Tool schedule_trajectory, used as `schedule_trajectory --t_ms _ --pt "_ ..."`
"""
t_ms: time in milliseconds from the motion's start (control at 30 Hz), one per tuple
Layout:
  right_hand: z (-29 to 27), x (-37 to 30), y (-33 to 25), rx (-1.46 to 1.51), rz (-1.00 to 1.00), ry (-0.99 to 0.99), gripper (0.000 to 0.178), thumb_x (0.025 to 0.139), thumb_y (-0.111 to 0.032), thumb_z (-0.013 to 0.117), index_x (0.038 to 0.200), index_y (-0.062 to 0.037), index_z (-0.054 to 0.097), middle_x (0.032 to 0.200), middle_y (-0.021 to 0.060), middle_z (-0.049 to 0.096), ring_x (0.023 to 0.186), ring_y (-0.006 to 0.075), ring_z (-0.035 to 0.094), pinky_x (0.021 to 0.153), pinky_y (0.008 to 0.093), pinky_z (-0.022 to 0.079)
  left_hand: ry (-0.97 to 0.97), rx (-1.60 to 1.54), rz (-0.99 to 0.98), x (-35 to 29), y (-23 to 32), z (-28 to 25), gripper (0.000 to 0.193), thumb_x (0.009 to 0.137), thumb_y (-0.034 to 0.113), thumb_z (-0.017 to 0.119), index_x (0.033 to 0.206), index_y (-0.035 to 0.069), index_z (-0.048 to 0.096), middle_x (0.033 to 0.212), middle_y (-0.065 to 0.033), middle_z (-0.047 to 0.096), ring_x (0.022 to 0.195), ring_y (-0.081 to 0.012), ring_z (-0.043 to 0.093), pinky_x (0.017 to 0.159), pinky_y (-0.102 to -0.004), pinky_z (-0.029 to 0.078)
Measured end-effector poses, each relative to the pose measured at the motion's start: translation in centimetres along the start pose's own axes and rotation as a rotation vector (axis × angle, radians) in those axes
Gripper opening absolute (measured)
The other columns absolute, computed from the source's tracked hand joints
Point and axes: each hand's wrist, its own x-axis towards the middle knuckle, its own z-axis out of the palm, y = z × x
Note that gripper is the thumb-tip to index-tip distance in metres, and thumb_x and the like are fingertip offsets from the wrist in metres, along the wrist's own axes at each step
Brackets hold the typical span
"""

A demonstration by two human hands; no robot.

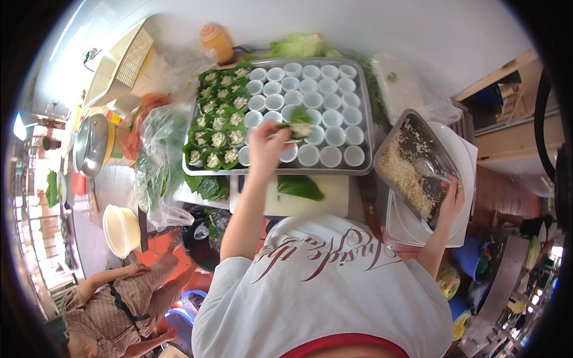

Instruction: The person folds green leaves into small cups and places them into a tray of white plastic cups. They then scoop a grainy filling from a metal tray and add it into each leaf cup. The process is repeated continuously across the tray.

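Observation:
My left hand [270, 146] is closed on a green leaf [299, 116] topped with white chopped filling, held above a large metal tray [369, 128]. Small white cups [310, 71] stand in rows there; the left columns carry filled leaves [218, 139] with white bits in their middles. At the right, my right hand [452, 200] grips a spoon [434, 171], its bowl resting in a tilted metal pan [407, 113] of chopped pale filling [400, 173]. A single loose leaf [300, 187] lies on the white cutting board [337, 203] before me.
Clear plastic bags of greens [158, 155] and a cream bowl [121, 231] are at the left. An orange-capped bottle [216, 43] and lettuce [298, 45] stand behind the tray. A white foam box [397, 77] sits back right. Another person [116, 304] is at lower left.

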Motion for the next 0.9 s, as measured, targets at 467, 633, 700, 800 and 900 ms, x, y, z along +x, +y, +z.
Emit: schedule_trajectory --t_ms 467,633,700,800,900 --pt "4.0 -1.2 -5.5 -0.147 -0.368 0.055 0.026 0.088 -0.006 0.054 0.114 -0.0013 0.053 0.112 0.0104 0.054 0.1 0.0181 0.05 0.082 0.0289 0.041 0.283 1.256 0.288 -2.0 -1.8 -9.6 0.018 0.071 0.01 0.062 0.087 0.003 0.065 0.076 -0.0119 0.058 0.078 -0.0309 0.056 0.072 -0.0399 0.045" --pt "6.6 -3.2 -7.9 0.056 -0.384 -0.079 0.02 0.085 0.001 0.054 0.105 -0.0003 0.056 0.107 0.0111 0.054 0.096 0.0196 0.052 0.081 0.0276 0.04 0.352 1.144 0.385 -4.3 -1.0 -8.3 0.032 0.074 0.003 0.06 0.106 0.0 0.057 0.08 -0.0128 0.057 0.081 -0.0319 0.054 0.074 -0.04 0.045" --pt "7.3 -4.4 -8.2 0.1 -0.363 -0.162 0.018 0.084 0.001 0.054 0.102 -0.0003 0.056 0.104 0.0111 0.055 0.094 0.0199 0.053 0.082 0.0279 0.041 0.284 1.071 0.535 -5.9 -1.2 -7.0 0.027 0.074 0.001 0.059 0.102 0.001 0.058 0.082 -0.0141 0.056 0.08 -0.0325 0.054 0.072 -0.0401 0.045" --pt "8.8 -5.8 -8.9 0.136 -0.386 -0.311 0.013 0.083 0.003 0.053 0.095 0.0 0.057 0.098 0.0114 0.057 0.091 0.0205 0.054 0.083 0.0286 0.042 -0.213 0.937 0.582 -9.4 -2.9 -4.6 0.021 0.07 0.004 0.067 0.091 0.003 0.062 0.091 -0.0128 0.06 0.086 -0.0313 0.056 0.075 -0.038 0.047" --pt "10.1 -6.8 -9.9 0.161 -0.412 -0.43 0.011 0.083 0.003 0.053 0.092 0.0 0.058 0.096 0.0114 0.057 0.089 0.0203 0.055 0.08 0.0283 0.043 -0.298 0.972 0.609 -9.9 -5.3 -3.8 0.028 0.07 0.005 0.068 0.097 0.003 0.063 0.098 -0.0117 0.06 0.086 -0.0305 0.056 0.077 -0.0376 0.047"
